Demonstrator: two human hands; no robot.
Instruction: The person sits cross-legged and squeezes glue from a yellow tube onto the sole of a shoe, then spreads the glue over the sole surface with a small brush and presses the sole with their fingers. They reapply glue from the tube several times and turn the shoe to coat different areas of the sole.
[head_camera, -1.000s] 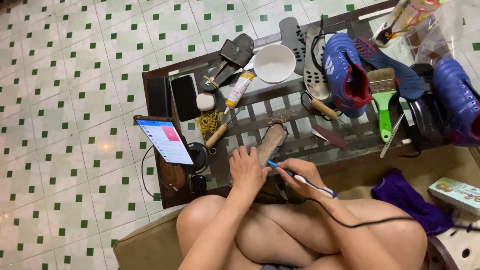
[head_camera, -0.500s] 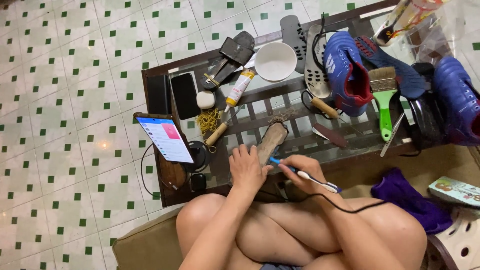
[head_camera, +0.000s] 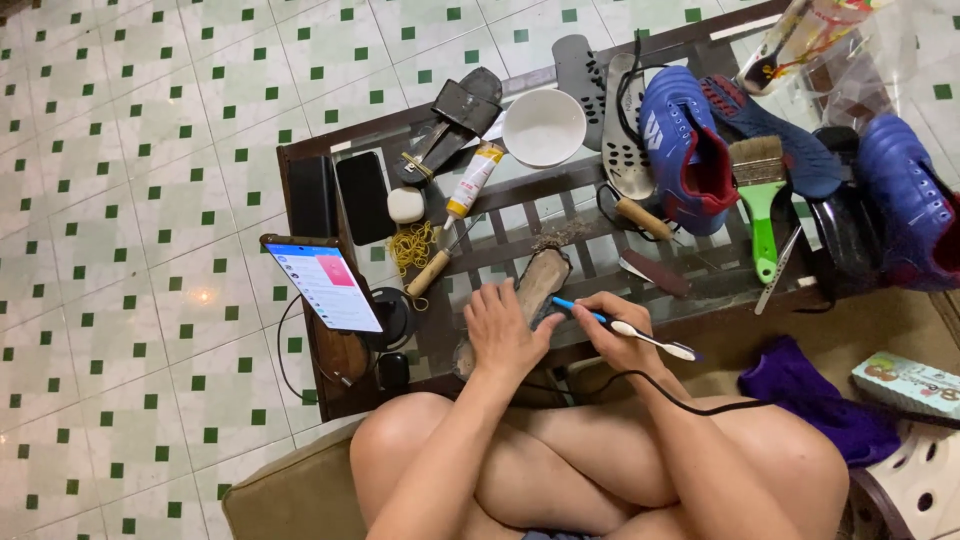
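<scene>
My left hand (head_camera: 502, 332) presses down on a worn brown shoe sole (head_camera: 540, 282) lying on the glass-topped low table (head_camera: 300, 170). My right hand (head_camera: 615, 330) grips a slim blue-and-white corded rotary tool (head_camera: 640, 335) like a pen. Its blue tip (head_camera: 562, 303) touches the sole's edge beside my left thumb. The tool's black cable runs across my right knee.
A lit phone (head_camera: 325, 285) stands on a holder at the left. Also on the table are a white bowl (head_camera: 543, 127), a glue tube (head_camera: 472, 180), a green-handled brush (head_camera: 762, 195), blue football boots (head_camera: 685, 150), insoles, an awl and yellow rubber bands. A purple cloth (head_camera: 815, 385) lies at right.
My right hand has drawn the tool a little along the sole's edge. My left hand stays pressed on the sole.
</scene>
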